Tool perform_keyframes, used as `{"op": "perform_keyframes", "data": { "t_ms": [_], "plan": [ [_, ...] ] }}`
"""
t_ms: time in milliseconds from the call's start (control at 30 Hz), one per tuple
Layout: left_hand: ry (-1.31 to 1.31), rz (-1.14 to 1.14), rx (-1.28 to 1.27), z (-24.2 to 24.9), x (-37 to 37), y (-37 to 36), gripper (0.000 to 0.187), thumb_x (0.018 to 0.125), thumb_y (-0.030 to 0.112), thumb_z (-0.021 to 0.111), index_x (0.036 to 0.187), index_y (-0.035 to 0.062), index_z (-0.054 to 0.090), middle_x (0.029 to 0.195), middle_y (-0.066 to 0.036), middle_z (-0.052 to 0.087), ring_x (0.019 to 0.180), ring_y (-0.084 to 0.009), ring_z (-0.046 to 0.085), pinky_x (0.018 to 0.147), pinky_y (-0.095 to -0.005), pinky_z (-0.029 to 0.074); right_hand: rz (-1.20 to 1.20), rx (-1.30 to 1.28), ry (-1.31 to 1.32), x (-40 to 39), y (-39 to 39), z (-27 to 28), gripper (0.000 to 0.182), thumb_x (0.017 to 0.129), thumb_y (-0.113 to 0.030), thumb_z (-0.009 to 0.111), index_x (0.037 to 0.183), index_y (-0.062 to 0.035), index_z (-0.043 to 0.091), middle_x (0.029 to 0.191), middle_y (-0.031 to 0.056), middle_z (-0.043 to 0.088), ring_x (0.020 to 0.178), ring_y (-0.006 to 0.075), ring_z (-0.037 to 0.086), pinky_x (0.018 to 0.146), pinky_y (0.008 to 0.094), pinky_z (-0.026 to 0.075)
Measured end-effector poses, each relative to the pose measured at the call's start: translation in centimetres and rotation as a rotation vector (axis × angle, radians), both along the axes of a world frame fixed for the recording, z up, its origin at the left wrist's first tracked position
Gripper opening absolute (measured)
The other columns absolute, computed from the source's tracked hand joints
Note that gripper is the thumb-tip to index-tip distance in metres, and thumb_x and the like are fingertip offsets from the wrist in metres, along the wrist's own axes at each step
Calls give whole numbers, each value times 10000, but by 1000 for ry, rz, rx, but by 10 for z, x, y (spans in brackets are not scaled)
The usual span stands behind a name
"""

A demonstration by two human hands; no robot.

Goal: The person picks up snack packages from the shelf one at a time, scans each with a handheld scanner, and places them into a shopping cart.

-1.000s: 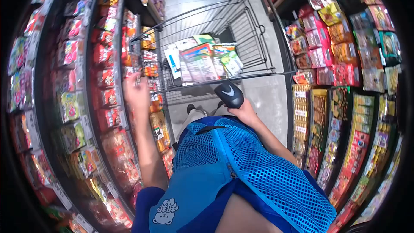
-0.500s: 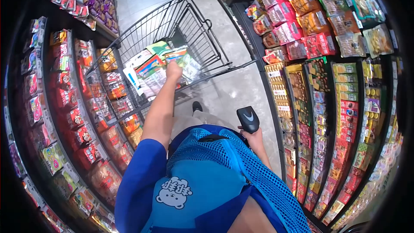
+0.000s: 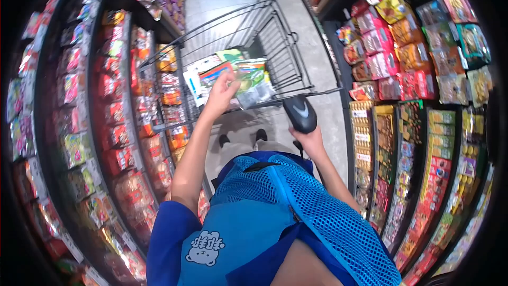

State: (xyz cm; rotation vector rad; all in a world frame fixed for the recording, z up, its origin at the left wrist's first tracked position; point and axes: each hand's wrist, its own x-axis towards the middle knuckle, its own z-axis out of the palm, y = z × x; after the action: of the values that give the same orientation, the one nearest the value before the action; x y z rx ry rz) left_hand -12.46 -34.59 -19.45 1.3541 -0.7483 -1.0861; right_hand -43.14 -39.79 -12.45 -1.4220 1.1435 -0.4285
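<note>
My left hand (image 3: 224,91) is over the near side of a black wire shopping cart (image 3: 296,55), close to a pile of flat packets. Its fingers are loosely curled and apart from the thumb, and I make out nothing held in them. Just right of it lies a green and clear plastic packet (image 3: 255,86). Under and behind the fingers are a red and blue packet (image 3: 212,72) and a white packet (image 3: 194,89). My right hand (image 3: 309,140) is wrapped around the handle of a black barcode scanner (image 3: 301,114), whose head tilts up near the cart's edge.
Shelves of bagged snacks (image 3: 114,111) line the left side. On the right stand racks of bagged snacks (image 3: 407,53) and boxed sweets (image 3: 436,180). Grey tiled floor (image 3: 317,37) runs between them, and my shoes (image 3: 261,134) show below the cart.
My left hand has drawn back slightly from the packets toward me. The right hand has raised the scanner up toward the cart. The whole view has shifted, and both shoes now show.
</note>
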Motion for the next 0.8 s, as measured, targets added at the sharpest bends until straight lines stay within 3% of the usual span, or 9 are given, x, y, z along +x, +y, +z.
{"op": "perform_keyframes", "data": {
  "t_ms": [33,100,167,200,300,433,600,667,800],
  "plan": [
    [158,46,-27,18,0,16,155,944,181,607,986,61,520,734,29,541,592,-27,435,483,-226,327,34,6,-16,18,-6,0,342,760,-89,773,1058,7,635,932,48,678,851,114,606,785,286,490],
    [368,146,-2,79,-9,47,158,955,175,604,1031,65,519,892,-19,649,745,-70,619,589,-213,497,96,-22,-233,59,-8,7,325,782,-94,775,1057,9,636,923,39,678,833,104,608,759,279,492],
    [467,221,-51,90,-11,74,168,960,159,588,1078,56,527,991,-54,669,833,-114,665,669,-237,555,138,222,-438,96,1,25,254,804,-63,752,1022,17,650,894,50,678,777,100,619,669,264,508],
    [559,246,-186,78,-10,87,224,992,183,525,1163,42,496,1105,-125,642,940,-172,669,763,-309,583,162,228,-432,109,8,28,246,805,-52,743,1021,19,649,878,49,676,744,101,615,637,259,504],
    [621,524,-327,100,-35,109,353,1010,222,493,1291,12,456,1191,-144,611,1076,-222,627,927,-369,524,256,261,-413,140,26,23,251,814,-39,726,1043,10,633,837,44,659,676,113,600,588,258,487],
    [722,595,-298,91,-36,139,425,1023,255,452,1354,-10,421,1303,-140,556,1169,-240,576,996,-388,471,370,209,-322,170,54,26,258,811,-27,717,1051,5,628,831,43,656,663,122,601,583,262,477],
    [693,648,-367,74,10,174,494,1039,339,386,1397,-2,388,1363,-155,520,1220,-270,550,1033,-414,443,443,-132,-147,169,34,3,264,748,-24,734,993,18,648,877,47,691,809,124,622,756,280,495],
    [664,658,-367,75,31,189,499,1043,350,360,1392,-5,396,1356,-154,525,1225,-272,545,1038,-407,438,415,-76,-45,161,25,11,163,769,-5,659,928,33,670,774,67,676,654,122,632,582,273,506],
    [627,752,-424,83,57,208,477,1023,336,431,1347,-14,444,1263,-146,594,1120,-240,618,962,-363,501,437,3,90,138,7,-24,49,771,-5,630,804,30,619,663,81,626,497,144,601,450,274,493]
  ]
}}
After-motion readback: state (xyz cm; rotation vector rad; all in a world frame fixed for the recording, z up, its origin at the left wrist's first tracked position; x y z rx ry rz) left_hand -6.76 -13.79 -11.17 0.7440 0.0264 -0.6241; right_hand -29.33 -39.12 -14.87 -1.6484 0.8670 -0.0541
